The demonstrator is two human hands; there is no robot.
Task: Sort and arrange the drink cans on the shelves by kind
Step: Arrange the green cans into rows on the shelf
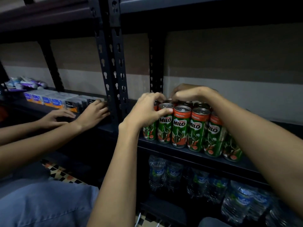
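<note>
Fingers of left hand [148, 108] curled round top of front-row Milo can [164, 124]; right hand [191, 94] fingers pinching tops of back-row cans. Milo cans [195, 128] grouped upright along shelf [205, 158] front edge, labels forward. Judged: this kind nearly sorted, rows being squared; other kinds not visible.

cans [181, 126] on shelf [196, 155] above bottles [203, 184]

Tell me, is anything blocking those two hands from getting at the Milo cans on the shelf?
Nothing visible does. The left hand and right hand are already on the tops of the Milo cans, reaching over the front row on the shelf. The other person's hands work apart, past the upright post.
</note>
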